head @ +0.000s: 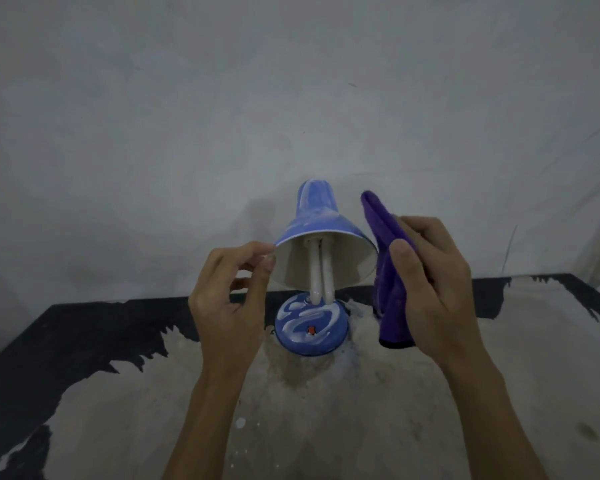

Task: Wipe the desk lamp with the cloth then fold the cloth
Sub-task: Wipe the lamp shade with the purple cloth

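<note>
A blue desk lamp (317, 223) stands at the back middle of the table, its shade tilted toward me so the white bulb shows. White smears streak the shade and the round base (309, 327), which has a small red switch. My left hand (229, 299) is at the shade's left rim, thumb and forefinger pinching its edge. My right hand (433, 285) grips a folded purple cloth (385, 268) that hangs upright just right of the shade, close to its rim.
The table (326, 410) has a worn pale top with black patches along its left and back edges. A grey wall (291, 98) rises directly behind the lamp. A few white spots lie on the table near my left forearm.
</note>
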Motion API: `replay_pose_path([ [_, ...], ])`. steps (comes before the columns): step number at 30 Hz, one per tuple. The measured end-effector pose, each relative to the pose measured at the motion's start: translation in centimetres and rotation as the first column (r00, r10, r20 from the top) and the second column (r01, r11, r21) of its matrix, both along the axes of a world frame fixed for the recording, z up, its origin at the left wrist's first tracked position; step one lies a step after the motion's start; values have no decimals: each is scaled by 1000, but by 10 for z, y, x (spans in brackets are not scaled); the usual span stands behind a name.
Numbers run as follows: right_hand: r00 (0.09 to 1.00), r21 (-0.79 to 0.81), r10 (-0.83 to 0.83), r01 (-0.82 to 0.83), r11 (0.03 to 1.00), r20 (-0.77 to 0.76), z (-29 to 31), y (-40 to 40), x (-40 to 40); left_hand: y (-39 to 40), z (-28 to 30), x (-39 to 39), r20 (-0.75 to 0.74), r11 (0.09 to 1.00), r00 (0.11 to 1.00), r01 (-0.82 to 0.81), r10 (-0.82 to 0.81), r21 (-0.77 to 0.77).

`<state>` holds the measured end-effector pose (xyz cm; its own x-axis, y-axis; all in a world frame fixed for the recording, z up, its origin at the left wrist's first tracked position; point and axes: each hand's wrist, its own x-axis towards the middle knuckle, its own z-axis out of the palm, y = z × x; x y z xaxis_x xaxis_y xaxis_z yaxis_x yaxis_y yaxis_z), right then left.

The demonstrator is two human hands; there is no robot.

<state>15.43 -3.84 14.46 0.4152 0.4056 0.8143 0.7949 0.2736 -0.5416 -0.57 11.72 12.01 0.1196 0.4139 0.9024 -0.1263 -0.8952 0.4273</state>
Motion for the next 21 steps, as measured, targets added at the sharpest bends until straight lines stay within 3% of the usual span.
replay_pose_path([
  [3,1000,9,2,-2,1000,20,-4,5,-3,0,-1,-1,13,1000,1000,12,-12,-19],
  [11,950,0,98,-103,995,-297,-33,20,7,1,0,-1,-1,999,1000,24,-24,-29],
  [17,893,-185,105,-204,961,-438,-40,17,14,3,0,-1,-19,999,999,32,-32,-17],
  [21,894,-44,44,-70,997,-447,-30,10,16,4,1,-2,-24,999,999,37,-37,-14],
])
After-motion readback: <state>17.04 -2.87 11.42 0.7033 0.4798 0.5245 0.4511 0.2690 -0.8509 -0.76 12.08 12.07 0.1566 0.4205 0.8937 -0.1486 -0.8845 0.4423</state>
